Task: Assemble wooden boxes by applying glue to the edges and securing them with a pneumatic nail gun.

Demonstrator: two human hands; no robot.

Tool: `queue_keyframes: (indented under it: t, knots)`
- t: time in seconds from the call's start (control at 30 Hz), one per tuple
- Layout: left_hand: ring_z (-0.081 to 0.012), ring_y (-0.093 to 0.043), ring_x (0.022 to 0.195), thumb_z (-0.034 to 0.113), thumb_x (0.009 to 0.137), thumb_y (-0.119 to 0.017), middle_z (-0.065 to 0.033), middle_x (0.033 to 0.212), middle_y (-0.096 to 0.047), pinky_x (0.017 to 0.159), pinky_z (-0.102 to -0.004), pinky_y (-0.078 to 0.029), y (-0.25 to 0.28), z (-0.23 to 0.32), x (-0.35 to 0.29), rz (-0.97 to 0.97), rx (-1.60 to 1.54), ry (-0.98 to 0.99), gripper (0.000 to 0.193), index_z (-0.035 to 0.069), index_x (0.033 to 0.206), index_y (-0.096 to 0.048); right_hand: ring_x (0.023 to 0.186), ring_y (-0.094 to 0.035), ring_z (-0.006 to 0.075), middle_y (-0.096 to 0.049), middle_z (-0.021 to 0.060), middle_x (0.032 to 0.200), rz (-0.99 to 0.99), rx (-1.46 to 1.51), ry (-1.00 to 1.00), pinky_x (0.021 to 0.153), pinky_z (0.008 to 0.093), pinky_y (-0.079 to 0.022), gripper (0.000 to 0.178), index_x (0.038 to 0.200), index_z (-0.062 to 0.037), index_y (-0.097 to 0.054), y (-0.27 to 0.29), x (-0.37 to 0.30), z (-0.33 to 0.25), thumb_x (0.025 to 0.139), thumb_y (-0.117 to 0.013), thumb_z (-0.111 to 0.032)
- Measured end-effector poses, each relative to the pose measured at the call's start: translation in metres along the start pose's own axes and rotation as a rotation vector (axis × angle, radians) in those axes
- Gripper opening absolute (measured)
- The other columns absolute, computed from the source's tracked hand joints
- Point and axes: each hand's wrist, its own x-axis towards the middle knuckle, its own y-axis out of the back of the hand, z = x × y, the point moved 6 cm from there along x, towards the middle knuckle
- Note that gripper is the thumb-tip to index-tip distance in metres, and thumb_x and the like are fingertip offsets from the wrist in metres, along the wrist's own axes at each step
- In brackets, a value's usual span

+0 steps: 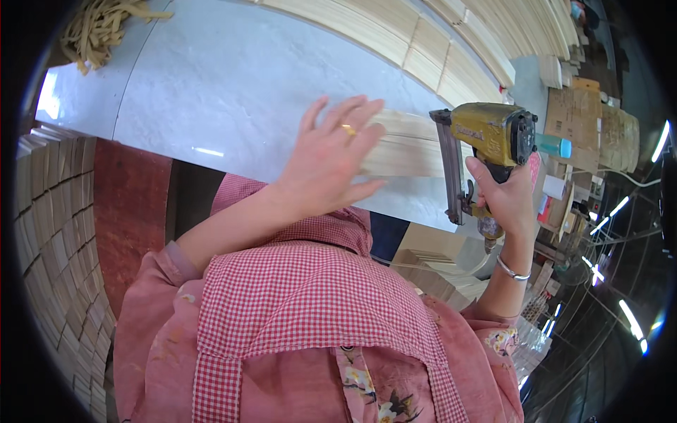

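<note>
Nail gun (486,137): in the right hand, its narrow upright frame crossing in front of the wood; whether it touches the wood cannot be told.
Right hand (504,196): fingers wrapped around the gun's grip, below its yellow body.
Left hand (330,158): fingers spread, palm down, pinching nothing; fingertips reach over the near end of the wooden strips (405,151), though pressing or hovering is unclear.
Wooden strips: on the tabletop (226,84), just right of the left hand's fingers and left of the right hand, so between the two; slightly blurred, partly hidden behind the gun.
Stacked strips (384,28): beyond both hands, well apart from the left.
Fastening stage: judging by the gun's place, lining up or checking the strips around a fastening.
Steadying: any shot would call for a firm left hand, clear of the gun's nose, and strips held flush.
</note>
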Motion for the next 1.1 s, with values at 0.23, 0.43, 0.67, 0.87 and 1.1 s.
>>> queue_keyframes:
  t: [0.23,0.43,0.67,0.87,1.1]
  knots:
    - [-0.0352,-0.045,0.130,0.033,0.067,-0.085,-0.0204,0.140,-0.052,0.115,-0.0531,-0.027,-0.063,0.026,0.060,-0.370,0.164,-0.038,0.060,0.007,0.115,-0.059,0.048,-0.051,0.0112,-0.066,0.0062,0.074,0.009,0.039,-0.016,0.043,0.0253,-0.042,0.031,0.107,0.0027,-0.064,0.014,0.005,0.031,0.085,-0.079,-0.012]
    - [-0.0325,-0.048,0.114,0.028,0.062,-0.085,-0.0192,0.125,-0.058,0.104,-0.0488,-0.032,-0.075,0.018,0.061,-0.272,0.111,-0.057,0.053,0.007,0.107,-0.066,0.048,-0.051,0.0107,-0.065,0.0060,0.072,-0.037,0.033,-0.062,0.042,0.0246,-0.041,0.032,0.108,0.0031,-0.064,0.012,0.009,0.032,0.086,-0.079,-0.015]
    - [-0.0328,-0.048,0.116,0.028,0.062,-0.084,-0.0195,0.127,-0.058,0.106,-0.0494,-0.031,-0.076,0.018,0.064,-0.290,0.121,-0.042,0.051,0.007,0.106,-0.067,0.047,-0.051,0.0107,-0.063,0.0043,0.068,-0.080,-0.014,-0.084,0.043,0.0242,-0.040,0.033,0.109,0.0036,-0.065,0.010,0.017,0.034,0.087,-0.079,-0.017]
    - [-0.0337,-0.047,0.118,0.030,0.060,-0.084,-0.0194,0.128,-0.056,0.109,-0.0485,-0.031,-0.074,0.019,0.065,-0.309,0.133,-0.028,0.055,0.007,0.107,-0.066,0.048,-0.053,0.0106,-0.063,0.0033,0.065,-0.119,-0.039,-0.135,0.044,0.0241,-0.040,0.033,0.109,0.0036,-0.066,0.013,0.024,0.034,0.087,-0.079,-0.018]
    - [-0.0353,-0.048,0.119,0.028,0.061,-0.085,-0.0202,0.129,-0.057,0.110,-0.0506,-0.031,-0.071,0.020,0.065,-0.258,0.108,-0.105,0.056,0.007,0.110,-0.066,0.051,-0.055,0.0118,-0.064,0.0037,0.066,0.000,-0.024,-0.016,0.047,0.0250,-0.043,0.034,0.110,0.0037,-0.066,0.019,0.015,0.050,0.087,-0.079,-0.019]
